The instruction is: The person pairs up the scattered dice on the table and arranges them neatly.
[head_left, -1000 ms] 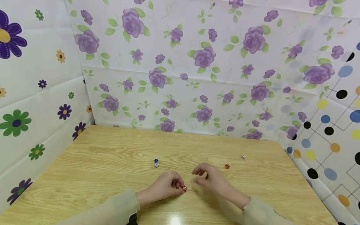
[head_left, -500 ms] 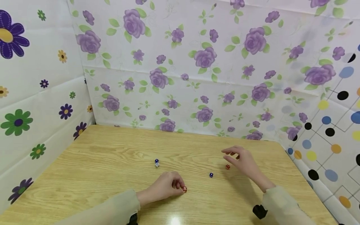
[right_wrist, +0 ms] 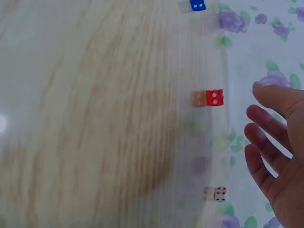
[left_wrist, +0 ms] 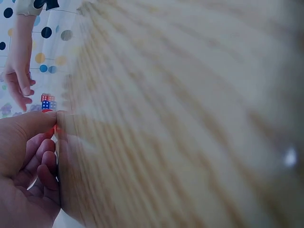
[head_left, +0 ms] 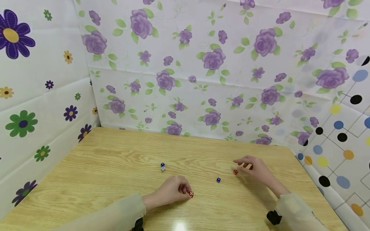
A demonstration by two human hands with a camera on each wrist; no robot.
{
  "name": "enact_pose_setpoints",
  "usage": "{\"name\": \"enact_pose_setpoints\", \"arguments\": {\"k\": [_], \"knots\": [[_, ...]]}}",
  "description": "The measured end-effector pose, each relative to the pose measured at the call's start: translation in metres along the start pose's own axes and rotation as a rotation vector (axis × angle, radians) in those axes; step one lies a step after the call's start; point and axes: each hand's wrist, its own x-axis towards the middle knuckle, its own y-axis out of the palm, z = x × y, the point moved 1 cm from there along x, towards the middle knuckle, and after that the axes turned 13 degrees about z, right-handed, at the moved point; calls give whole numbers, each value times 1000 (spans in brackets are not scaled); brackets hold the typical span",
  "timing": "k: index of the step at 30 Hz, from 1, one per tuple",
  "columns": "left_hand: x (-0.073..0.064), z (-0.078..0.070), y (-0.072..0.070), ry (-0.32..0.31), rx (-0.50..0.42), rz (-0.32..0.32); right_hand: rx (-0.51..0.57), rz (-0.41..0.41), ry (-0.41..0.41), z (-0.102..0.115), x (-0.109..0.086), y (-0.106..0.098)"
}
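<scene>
Two light sleeves [head_left: 124,207] come in from the near side of the desk [head_left: 115,160], a black band [head_left: 274,218] showing at the right wrist. Nearest, the left hand [head_left: 170,192] rests low, its grip a pinch of thumb and finger on a red die [head_left: 191,194] close to the surface; the fingertips leave a spotted face bare, probably because so small a thing allows no fuller hold, and the pinch seems to steady it. Next out, a lone blue die [head_left: 218,180] lies between the hands, about in line from the left hand to a second red die [head_left: 235,172], so it would obstruct anything slid straight along there. Just beyond that one hangs the right hand [head_left: 256,168], its grip released, fingers parted around nothing, the gap seemingly wide enough to admit a die. This hand hides a white die [right_wrist: 220,194] from the head view. To the left, a dark blue die [head_left: 162,164] and a speckled white die [head_left: 163,169] sit together, clear of the left hand; whether stacked or one behind the other, I cannot tell. Past the desk hangs flowered cloth [head_left: 213,59].
</scene>
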Motion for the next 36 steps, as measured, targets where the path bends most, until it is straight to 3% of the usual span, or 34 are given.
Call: {"name": "enact_pose_setpoints", "arguments": {"k": [5, 10, 22, 36], "knots": [[1, 1, 1, 3, 0, -3, 87, 100, 64, -8, -5, 5], [2, 1, 1, 10, -5, 3, 119, 145, 119, -13, -8, 10], [2, 1, -1, 14, -5, -7, 84, 131, 174, -12, -2, 14], [1, 1, 1, 16, -3, -4, 48, 119, 175, -5, 2, 14]]}}
